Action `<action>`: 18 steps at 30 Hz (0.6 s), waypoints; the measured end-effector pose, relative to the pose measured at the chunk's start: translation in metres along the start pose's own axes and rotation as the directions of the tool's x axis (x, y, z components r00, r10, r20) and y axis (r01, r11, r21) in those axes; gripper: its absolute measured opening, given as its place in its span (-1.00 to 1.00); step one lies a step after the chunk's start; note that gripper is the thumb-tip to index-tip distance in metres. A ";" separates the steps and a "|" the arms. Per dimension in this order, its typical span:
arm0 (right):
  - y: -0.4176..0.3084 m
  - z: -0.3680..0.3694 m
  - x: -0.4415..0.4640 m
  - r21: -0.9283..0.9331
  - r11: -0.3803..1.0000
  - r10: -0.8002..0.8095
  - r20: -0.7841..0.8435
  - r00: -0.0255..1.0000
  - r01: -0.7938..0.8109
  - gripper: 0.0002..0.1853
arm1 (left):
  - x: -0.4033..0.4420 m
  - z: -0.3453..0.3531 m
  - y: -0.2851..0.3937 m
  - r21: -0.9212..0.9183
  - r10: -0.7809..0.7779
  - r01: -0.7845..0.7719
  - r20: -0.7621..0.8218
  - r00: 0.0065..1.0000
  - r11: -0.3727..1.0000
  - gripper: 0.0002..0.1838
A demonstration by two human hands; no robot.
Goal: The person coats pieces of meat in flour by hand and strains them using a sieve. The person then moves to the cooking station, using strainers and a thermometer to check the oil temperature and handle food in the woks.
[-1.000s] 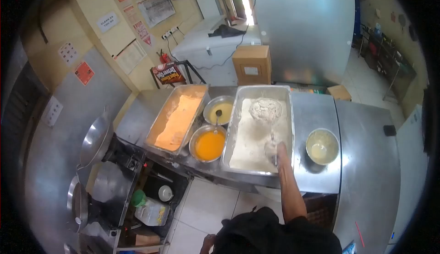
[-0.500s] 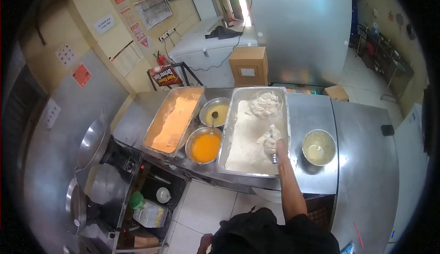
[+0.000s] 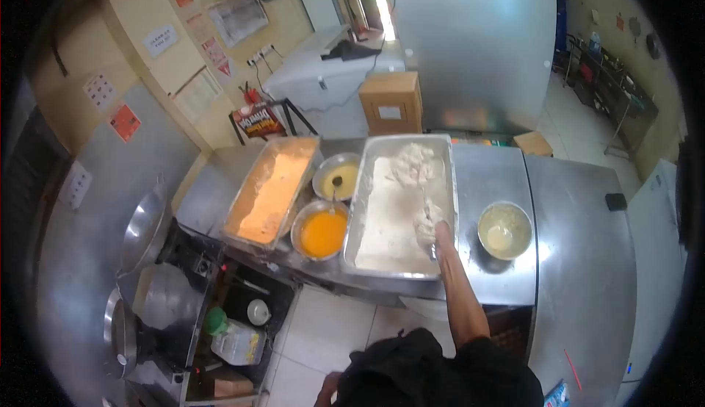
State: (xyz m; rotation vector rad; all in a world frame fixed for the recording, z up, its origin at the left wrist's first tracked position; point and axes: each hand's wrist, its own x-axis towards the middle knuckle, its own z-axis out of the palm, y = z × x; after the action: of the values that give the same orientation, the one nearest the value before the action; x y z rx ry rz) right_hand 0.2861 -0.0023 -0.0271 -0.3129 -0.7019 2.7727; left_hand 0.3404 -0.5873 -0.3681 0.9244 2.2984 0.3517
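Note:
My right hand (image 3: 428, 228), coated in white flour, is closed over the near right part of a steel tray (image 3: 355, 256) of flour (image 3: 384, 216). A shiny metal piece (image 3: 432, 252) shows by its wrist side, and a thin line runs from the fingers to a heap of floured pieces (image 3: 413, 164) at the tray's far end. What the fingers grip is too blurred to name. My left hand (image 3: 327, 388) hangs low beside my body, mostly cut off, its fingers unclear.
Left of the tray stand a bowl of orange liquid (image 3: 323, 234), a bowl of pale yellow liquid with a ladle (image 3: 337, 182), and a pan of orange powder (image 3: 273, 190). A bowl with pale batter (image 3: 504, 231) sits right. Woks (image 3: 145, 220) stand far left.
My right hand has shifted slightly within the tray, and the floured heap has changed shape, looking looser and more spread. The whole view has moved a little.

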 end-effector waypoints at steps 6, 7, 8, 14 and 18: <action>0.001 0.003 0.001 -0.017 1.000 0.015 -0.064 0.998 -0.016 -0.58 | -0.002 0.008 -0.009 0.089 0.184 -0.170 -0.192 0.964 0.981 -0.78; -0.002 0.013 -0.003 0.101 0.993 0.075 -0.059 0.995 -0.069 -0.59 | -0.002 0.002 -0.006 0.087 0.180 -0.166 -0.193 0.965 0.982 -0.78; 0.002 -0.001 0.003 0.170 0.975 0.147 -0.007 0.989 -0.144 -0.59 | -0.011 -0.009 0.007 -0.084 -0.076 0.067 -0.113 0.991 0.994 -0.77; 0.009 0.012 0.004 0.076 0.994 0.086 -0.042 0.995 -0.083 -0.58 | -0.012 -0.001 0.013 -0.305 -0.058 -0.042 -0.310 0.949 0.951 -0.76; 0.011 0.001 0.029 -0.095 0.995 0.036 -0.024 0.999 -0.038 -0.58 | 0.005 -0.018 0.011 -0.568 -0.181 0.018 -0.232 0.956 0.823 -0.77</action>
State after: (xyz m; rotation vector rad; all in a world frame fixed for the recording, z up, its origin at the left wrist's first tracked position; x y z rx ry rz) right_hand 0.2565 -0.0039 -0.0356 -0.3792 -0.8324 2.7712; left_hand 0.3317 -0.5757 -0.3518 0.4677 2.2641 1.1056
